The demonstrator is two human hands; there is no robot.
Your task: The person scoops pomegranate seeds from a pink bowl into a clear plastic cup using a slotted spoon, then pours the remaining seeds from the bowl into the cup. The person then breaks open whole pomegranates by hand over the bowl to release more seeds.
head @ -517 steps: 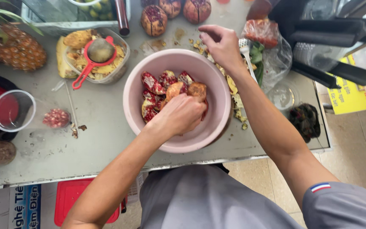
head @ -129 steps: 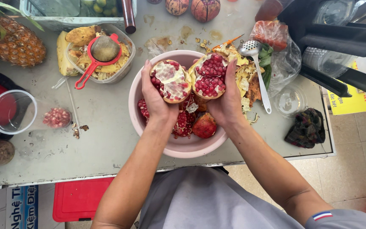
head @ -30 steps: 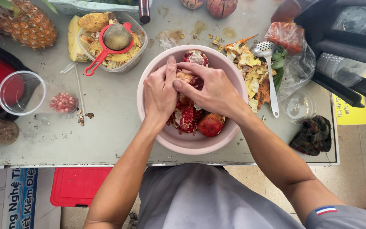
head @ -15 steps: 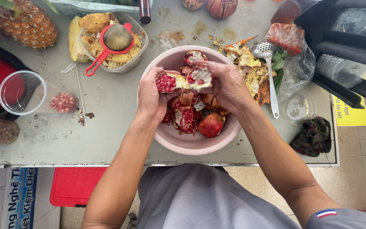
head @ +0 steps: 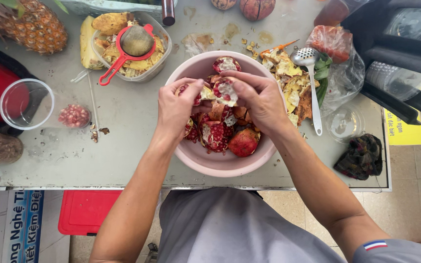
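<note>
A pink bowl (head: 205, 165) stands at the near edge of a grey metal table (head: 123, 141) and holds several broken pomegranate pieces (head: 220, 135). Over the bowl, my left hand (head: 175, 108) grips one pomegranate chunk (head: 204, 93) with red seeds and pale pith. My right hand (head: 259, 100) grips a second chunk (head: 225, 90) right beside it. The two chunks touch between my thumbs. Another open piece (head: 226, 64) lies at the bowl's far side.
Peel scraps (head: 291, 85) and a slotted spoon (head: 310, 83) lie right of the bowl. A clear cup (head: 25, 104) with seeds lies on its side at left. A tub of scraps with a red strainer (head: 127, 46), a pineapple (head: 35, 27), a dark cloth (head: 361, 156) and whole pomegranates (head: 257, 7) surround it.
Since a second ago my hands pulled one piece apart into two chunks. Since half a second ago the chunks have come closer together and my fingers cover more of them.
</note>
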